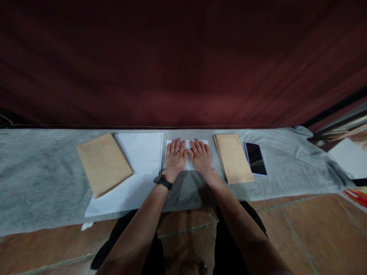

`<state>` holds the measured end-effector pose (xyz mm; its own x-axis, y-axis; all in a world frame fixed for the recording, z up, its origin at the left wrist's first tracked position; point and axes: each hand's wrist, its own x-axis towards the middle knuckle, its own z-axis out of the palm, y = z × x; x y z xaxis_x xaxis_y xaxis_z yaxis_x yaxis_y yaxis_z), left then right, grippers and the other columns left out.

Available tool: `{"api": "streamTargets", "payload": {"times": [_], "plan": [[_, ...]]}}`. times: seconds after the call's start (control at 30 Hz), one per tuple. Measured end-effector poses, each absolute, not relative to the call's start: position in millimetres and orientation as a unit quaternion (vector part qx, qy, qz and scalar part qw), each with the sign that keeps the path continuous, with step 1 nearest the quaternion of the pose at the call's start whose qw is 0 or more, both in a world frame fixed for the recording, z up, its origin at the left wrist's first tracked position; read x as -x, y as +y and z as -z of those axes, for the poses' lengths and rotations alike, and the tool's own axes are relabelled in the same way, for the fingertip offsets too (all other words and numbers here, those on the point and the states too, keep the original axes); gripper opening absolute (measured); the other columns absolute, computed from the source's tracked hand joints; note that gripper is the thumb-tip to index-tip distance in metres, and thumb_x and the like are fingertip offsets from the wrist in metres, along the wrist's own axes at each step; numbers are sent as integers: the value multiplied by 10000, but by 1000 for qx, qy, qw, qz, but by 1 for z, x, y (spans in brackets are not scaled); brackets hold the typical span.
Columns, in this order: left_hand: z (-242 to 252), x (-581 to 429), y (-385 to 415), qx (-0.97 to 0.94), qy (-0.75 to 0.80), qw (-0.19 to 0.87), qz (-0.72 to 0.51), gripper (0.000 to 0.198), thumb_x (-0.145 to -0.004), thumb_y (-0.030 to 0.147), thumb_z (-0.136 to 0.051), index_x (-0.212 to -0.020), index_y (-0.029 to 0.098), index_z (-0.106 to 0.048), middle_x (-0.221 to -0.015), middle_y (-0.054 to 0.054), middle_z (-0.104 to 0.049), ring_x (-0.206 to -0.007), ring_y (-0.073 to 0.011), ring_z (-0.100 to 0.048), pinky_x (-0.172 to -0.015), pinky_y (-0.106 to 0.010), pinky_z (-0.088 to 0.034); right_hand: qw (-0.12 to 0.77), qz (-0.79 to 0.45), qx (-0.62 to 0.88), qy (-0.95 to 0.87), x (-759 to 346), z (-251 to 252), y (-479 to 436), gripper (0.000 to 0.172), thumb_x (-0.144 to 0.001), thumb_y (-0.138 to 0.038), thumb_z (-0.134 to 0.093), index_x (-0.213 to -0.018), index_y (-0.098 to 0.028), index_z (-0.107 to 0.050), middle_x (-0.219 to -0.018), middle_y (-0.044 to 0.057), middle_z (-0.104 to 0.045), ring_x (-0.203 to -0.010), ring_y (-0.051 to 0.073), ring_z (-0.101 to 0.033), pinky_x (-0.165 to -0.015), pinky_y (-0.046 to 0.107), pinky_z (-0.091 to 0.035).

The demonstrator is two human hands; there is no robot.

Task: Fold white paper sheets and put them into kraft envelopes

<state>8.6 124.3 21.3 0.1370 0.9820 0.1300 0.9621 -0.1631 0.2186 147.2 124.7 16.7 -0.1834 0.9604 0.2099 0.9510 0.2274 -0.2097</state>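
One small white paper (188,165), plain and flat, lying on the gray cloth-covered desk (37,175); both hands on it. Can't tell if it's folded. Left hand (175,156) and right hand (200,156): palms down, fingers outstretched, gripping nothing, thumbs about meeting mid-paper. One black watch (163,182) on left wrist.

Left of the small paper: one batch of larger white sheets (143,164), edge just beside it, sheet count unclear. Farther left, partly on the sheets: one tilted stack of brown envelopes (104,166). Right of the small paper: second stack, narrower brown envelopes (233,158). Both stacks have red print, too small to read. Farther right: one dark-screened phone (256,158), pale purple edge. Beyond the paper: dark red curtain (183,76).
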Motion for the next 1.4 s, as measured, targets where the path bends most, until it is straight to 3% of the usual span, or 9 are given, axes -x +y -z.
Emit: {"api": "streamTargets", "payload": {"times": [0.43, 0.7, 1.07, 1.4], "plan": [[-19, 2, 124, -733, 669, 21, -122, 625, -1038, 357, -250, -1560, 24, -333, -1651, -180, -282, -1555, -275, -223, -1269, -458, -197, 170, 43, 650, -740, -158, -1, 124, 607, -1073, -447, -357, -1540, -62, -407, -1591, 207, -402, -1469, 326, -398, -1201, 487, -291], [-18, 2, 126, -728, 673, 25, -125, 635, -1030, 360, -286, -1561, 14, -323, -1650, -195, -278, -1556, -281, -218, -1271, -463, -188, 179, 43, 656, -732, -173, -1, 109, 641, -1070, -417, -335, -1523, 34, -380, -1579, 270, -384, -1464, 342, -399, -1189, 513, -320], [-23, 1, 124, -728, 673, 20, -126, 630, -1024, 346, -266, -1549, 7, -344, -1649, -202, -278, -1554, -290, -222, -1266, -478, -199, 173, -30, 561, -809, -151, -19, 67, 541, -1073, -379, -359, -1559, -144, -391, -1636, 117, -355, -1517, 258, -322, -1245, 467, -253], [-34, -20, 93, -764, 629, 33, -137, 634, -1046, 374, -229, -1553, 8, -333, -1646, -201, -297, -1556, -289, -214, -1271, -476, -201, 154, -21, 575, -803, -162, -15, 70, 519, -1067, -331, -373, -1560, -168, -398, -1636, 97, -362, -1515, 262, -323, -1248, 465, -232]]}}
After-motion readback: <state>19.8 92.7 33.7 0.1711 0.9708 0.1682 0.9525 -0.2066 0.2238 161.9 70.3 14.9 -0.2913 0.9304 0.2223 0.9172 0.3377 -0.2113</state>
